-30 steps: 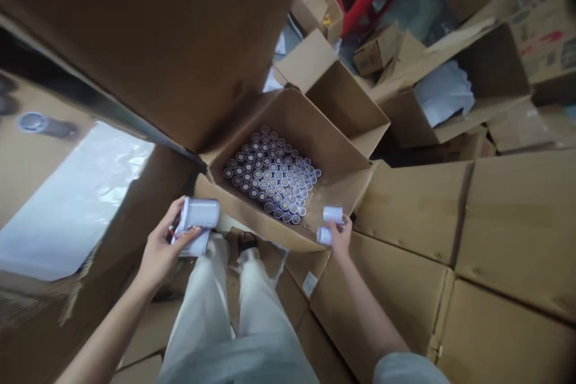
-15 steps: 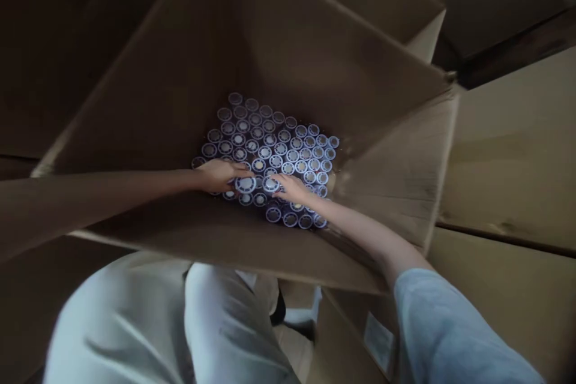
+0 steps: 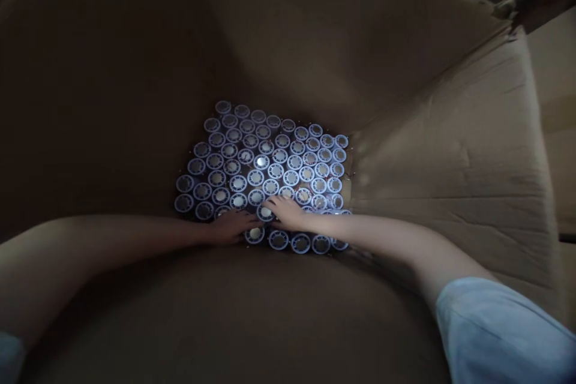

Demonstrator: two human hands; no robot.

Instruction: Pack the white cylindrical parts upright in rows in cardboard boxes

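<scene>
Leaning right over a deep cardboard box (image 3: 450, 180), with both arms down inside, probably to reach the bottom without knocking anything over. Looking at a crowd of pale-rimmed cylinders (image 3: 275, 170), stood on end across the box floor in staggered rows, likely nested like that to prop each other up and waste little room. Also spotting thin wire-like bits around the edges, too small to make out properly.

Now for the hands. Touching the rim of one cylinder near the front with the right hand (image 3: 285, 212), fingers bent over the top, maybe to steady it upright among its neighbours. Can't tell if clamped on tight or just resting there. Reaching in low from the other side with the left hand (image 3: 229, 226), fingers stretched out towards the same cylinder and just beside a front-row cylinder (image 3: 254, 234). Too dark down there to say if gripping anything, so calling that unknown. Wearing a light blue sleeve (image 3: 490, 330) well up the right arm, handy for keeping fabric off the rims
</scene>
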